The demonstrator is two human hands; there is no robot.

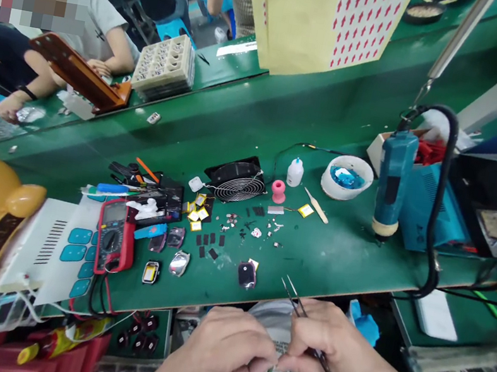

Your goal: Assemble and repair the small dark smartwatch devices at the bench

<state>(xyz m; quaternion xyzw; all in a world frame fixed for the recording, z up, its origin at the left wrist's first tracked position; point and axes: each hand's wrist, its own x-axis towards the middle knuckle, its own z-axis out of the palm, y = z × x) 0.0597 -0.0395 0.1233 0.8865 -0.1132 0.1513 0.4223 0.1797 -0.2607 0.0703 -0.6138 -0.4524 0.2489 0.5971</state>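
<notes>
My right hand (323, 335) has its fingers closed around metal tweezers (297, 305), whose two slightly parted tips point up toward the bench edge. Close beside it, my left hand (226, 352) is curled with thumb and fingers pinched together. Whatever those fingers may hold is hidden. Both hands are in front of the green bench, over my lap, their fingertips nearly meeting. Just beyond them lies a dark square watch body (247, 273). Farther left are a silver watch piece (179, 263) and an open watch case (151, 272) with yellow inside.
Small black pads (210, 240), yellow-wrapped cells (198, 212) and tiny parts lie mid-bench. Behind them stand a black fan (236, 179), a white bottle (295, 172) and a white bowl (347, 178). An electric screwdriver (394, 179) hangs right; a red multimeter (114, 236) lies left. Co-workers sit opposite.
</notes>
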